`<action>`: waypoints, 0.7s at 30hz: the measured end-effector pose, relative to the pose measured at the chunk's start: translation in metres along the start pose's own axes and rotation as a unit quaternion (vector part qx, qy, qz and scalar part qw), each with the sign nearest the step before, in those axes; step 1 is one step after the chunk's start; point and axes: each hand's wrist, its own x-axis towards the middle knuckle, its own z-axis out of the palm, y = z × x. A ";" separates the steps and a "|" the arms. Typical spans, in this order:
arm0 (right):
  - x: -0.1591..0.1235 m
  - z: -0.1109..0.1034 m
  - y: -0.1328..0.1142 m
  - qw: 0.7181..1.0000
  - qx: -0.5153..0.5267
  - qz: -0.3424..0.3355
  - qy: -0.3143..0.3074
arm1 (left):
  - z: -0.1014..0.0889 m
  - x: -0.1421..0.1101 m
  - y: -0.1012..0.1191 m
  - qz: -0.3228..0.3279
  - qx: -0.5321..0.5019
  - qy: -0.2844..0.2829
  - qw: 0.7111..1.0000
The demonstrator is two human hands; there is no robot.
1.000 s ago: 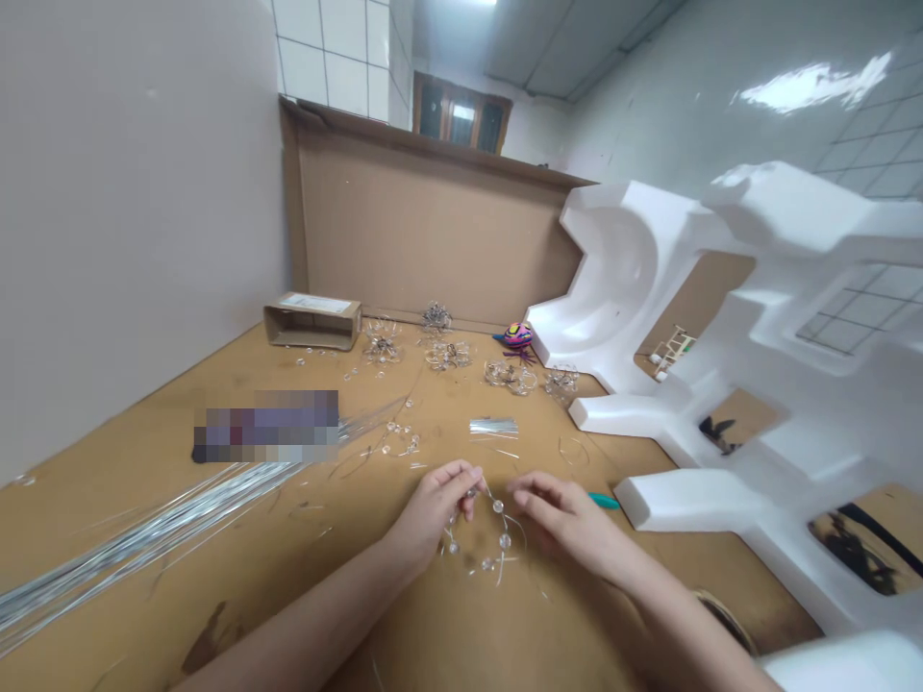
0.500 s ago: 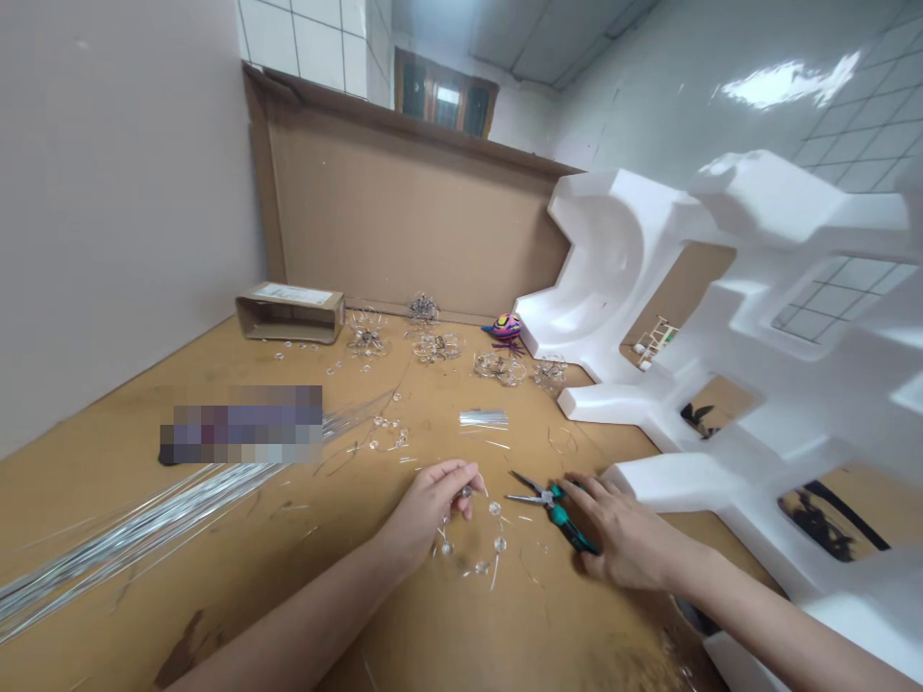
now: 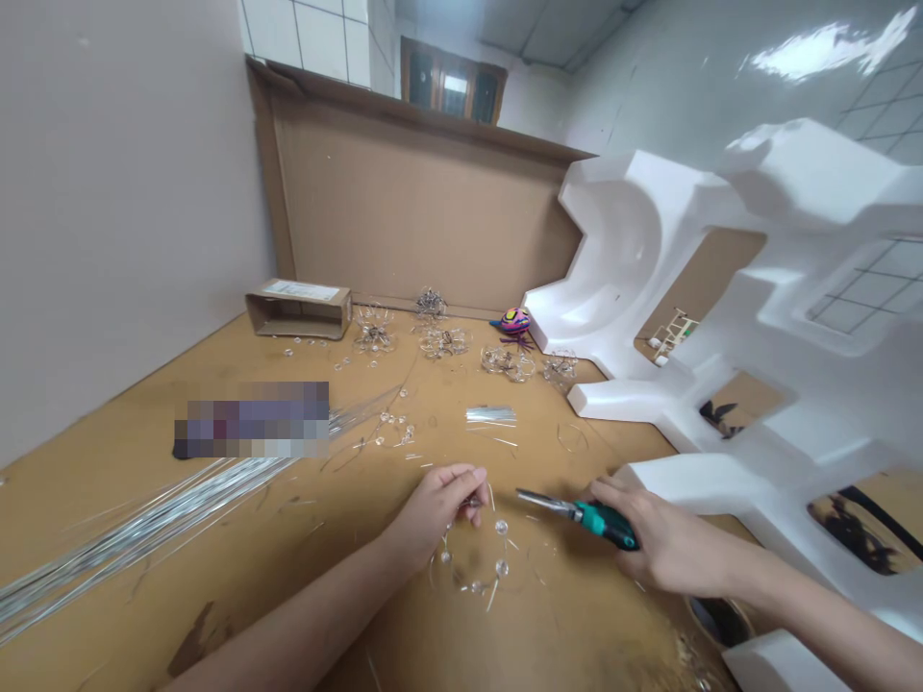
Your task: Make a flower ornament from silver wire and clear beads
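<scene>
My left hand [image 3: 448, 505] is closed in a pinch on a wire ring strung with clear beads. The beaded wire ring [image 3: 477, 587] hangs toward me from those fingers, with short wire ends sticking out. To the right, my right hand [image 3: 641, 533] grips green-and-black pliers [image 3: 604, 524]. Their jaws look closed and point left at the ring, a small gap away from it. Beyond my left hand lies another loop of clear beads [image 3: 395, 429]. A small stack of short cut wires [image 3: 491, 415] lies past the two hands.
Long silver wires [image 3: 209, 509] stretch across the left side beside a blurred-out object [image 3: 252, 421]. An open cardboard box [image 3: 299, 312], several beaded wire pieces [image 3: 445, 341] and a colourful toy [image 3: 514, 322] stand at the back. White foam packing [image 3: 670, 404] rises on the right.
My right hand has closed round the pliers and lifted them from the table; their jaws went from spread to together. My left hand keeps hold of the ring.
</scene>
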 end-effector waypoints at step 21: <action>0.004 -0.010 -0.022 0.998 -0.028 -0.014 -0.045 | 0.000 0.002 -0.002 0.007 0.050 0.001 0.999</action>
